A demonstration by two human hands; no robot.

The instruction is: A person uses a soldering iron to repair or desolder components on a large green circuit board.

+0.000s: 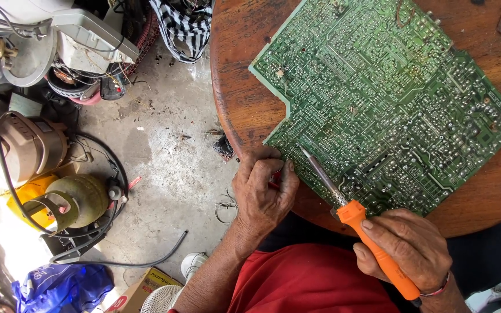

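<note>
1. Far left on the concrete floor [169, 174]: a heap of old appliance parts, a beige motor housing [30, 145], a dull green gas cylinder [82, 200] with black hose [146, 258] looping near it, and a blue plastic bag [59, 287] at the near left corner.
2. Left of centre: left hand [262, 194] at the near left corner of the circuit board, fingers curled tight and pinched on something small and red, too hidden to name; fingertips touching the board's edge.
3. Centre to right: green circuit board [389, 98], solder side up, lying flat on a round wooden table [239, 98] and turned at a slant to the table's edge.
4. Soldering iron [349, 217] with orange handle: long axis running from near right up to far left, metal tip resting on the board's near left area, just right of the left fingertips.
5. Near right: right hand [407, 246] wrapped closed around the orange handle, thumb along its top.
6. Key relation: iron tip lying far and left of the gripping right hand, with the left hand the nearer of the two to the tip.
</note>
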